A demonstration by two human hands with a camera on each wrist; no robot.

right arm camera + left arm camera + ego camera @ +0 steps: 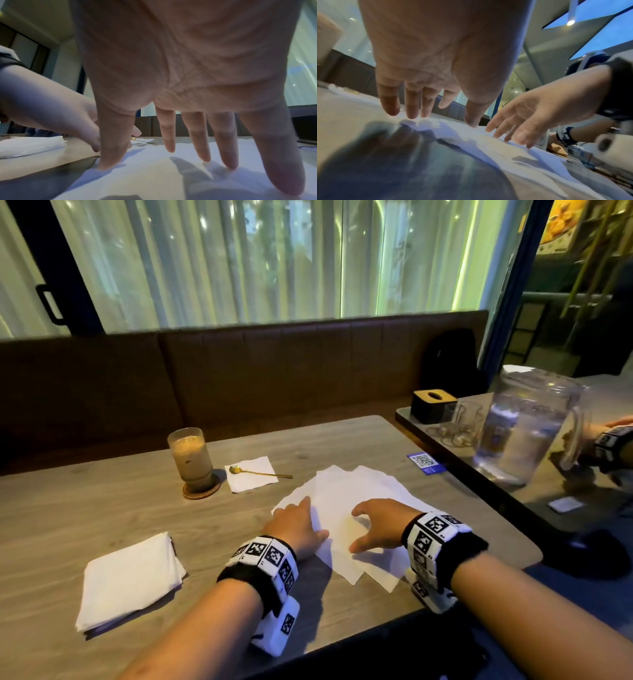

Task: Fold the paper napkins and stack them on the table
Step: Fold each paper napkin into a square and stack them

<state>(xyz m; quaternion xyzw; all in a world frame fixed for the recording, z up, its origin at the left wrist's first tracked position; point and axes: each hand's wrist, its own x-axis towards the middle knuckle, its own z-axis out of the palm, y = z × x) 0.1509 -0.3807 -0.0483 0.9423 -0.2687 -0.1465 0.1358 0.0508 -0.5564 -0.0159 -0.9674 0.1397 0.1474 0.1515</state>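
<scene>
**White sheets fanned out, no fold begun**

White paper napkins [346, 508], unfolded and overlapping in a loose fan, lie flat on the tabletop [102, 501] right in front of the person. The left hand [297, 529] rests on the fan's left part with straight, spread fingers [412, 108]; the right hand [380, 525] arches over the middle, fingertips [204, 152] and thumb down on the paper. Neither grip holds anything: both are wide, only pressing.

By my reading, this is the start of one fold: the top sheet is being pinned and singled out. The next move calls for pinching one edge of that top sheet alone (thin tissue clings to its neighbours, so a second sheet may come along) and carrying it across to meet the opposite edge while the other hand keeps the rest still.

A stack of folded napkins [132, 580] sits well to the left, with bare tabletop between, so the way there looks free. Farther back stand a glass of iced coffee [190, 460] on a coaster, and a gold spoon [260, 472] lying on a small napkin [251, 479] near the fan's far left corner. A water pitcher [527, 433] stands on the neighbouring table to the right, where another person's hand is at its handle.
</scene>
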